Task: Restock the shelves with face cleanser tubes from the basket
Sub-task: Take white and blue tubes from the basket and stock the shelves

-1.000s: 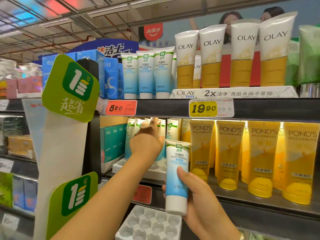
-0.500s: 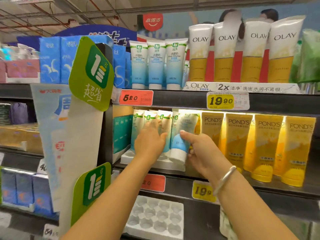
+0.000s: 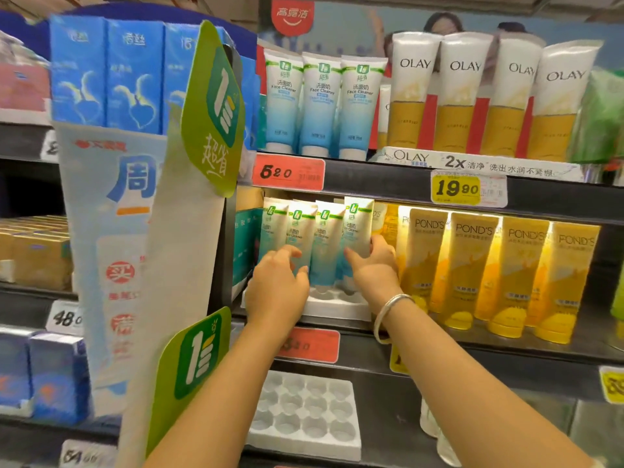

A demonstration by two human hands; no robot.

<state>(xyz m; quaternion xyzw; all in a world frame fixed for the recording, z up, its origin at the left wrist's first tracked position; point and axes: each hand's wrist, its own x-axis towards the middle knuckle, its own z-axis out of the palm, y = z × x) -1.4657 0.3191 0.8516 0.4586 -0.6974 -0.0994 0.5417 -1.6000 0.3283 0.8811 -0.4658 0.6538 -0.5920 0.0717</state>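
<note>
Head view: both hands seat a tube on the middle shelf.

The right hand (image 3: pixel 373 265) curls thumb and fingers round the rightmost white-and-blue plastic cleanser tube (image 3: pixel 356 228), upright, cap down over the white moulded tray (image 3: pixel 332 304). The left hand (image 3: pixel 277 285), fingers loosely spread, touches neighbouring tubes. Yellow Pond's tubes (image 3: pixel 429 261) crowd the right; empty sockets lie in front.

**shelfwatcher:** anyone make out the labels? I get "Face Cleaner" on the blue-white tubes (image 3: pixel 319 106) up top, red price tag (image 3: pixel 288 172) says 5.20.

**aisle9:** yep. White-gold tubes (image 3: pixel 464 92) say OLAY, tray strip (image 3: pixel 472 162) "OLAY 2x", yellow tag (image 3: pixel 456 189) 19.90. Yellow tubes (image 3: pixel 472 265) below read POND'S. Far-left tag (image 3: pixel 66 319) starts 48.
</note>
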